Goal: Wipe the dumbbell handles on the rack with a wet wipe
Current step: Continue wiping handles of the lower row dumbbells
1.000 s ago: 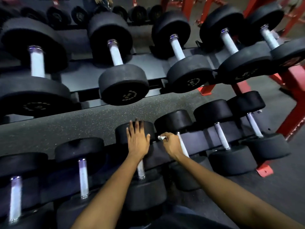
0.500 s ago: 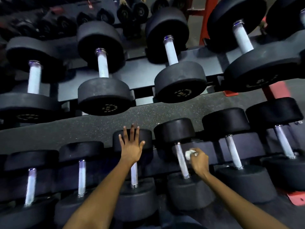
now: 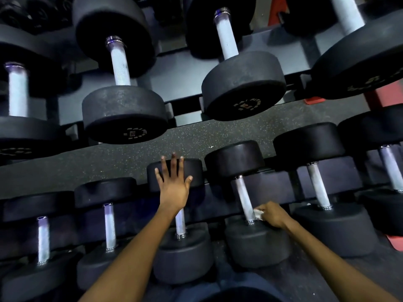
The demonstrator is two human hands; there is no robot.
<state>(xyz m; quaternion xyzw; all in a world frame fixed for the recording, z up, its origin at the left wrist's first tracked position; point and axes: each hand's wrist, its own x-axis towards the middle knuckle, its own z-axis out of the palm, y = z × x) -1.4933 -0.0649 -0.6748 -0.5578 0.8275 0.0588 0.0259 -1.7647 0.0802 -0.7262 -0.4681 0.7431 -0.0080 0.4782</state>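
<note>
The left hand lies flat, fingers straight and spread, on the far head of a dumbbell on the near rack. Just right, the right hand pinches a white wipe against the near end of the next dumbbell's handle.

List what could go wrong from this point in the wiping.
1. The wet wipe is a small wad pinched by the right hand at the handle's near end; its far side may be missed.
2. The left hand presses flat on the neighbouring dumbbell's head; if that dumbbell rolls, fingers might get pinched.
</note>
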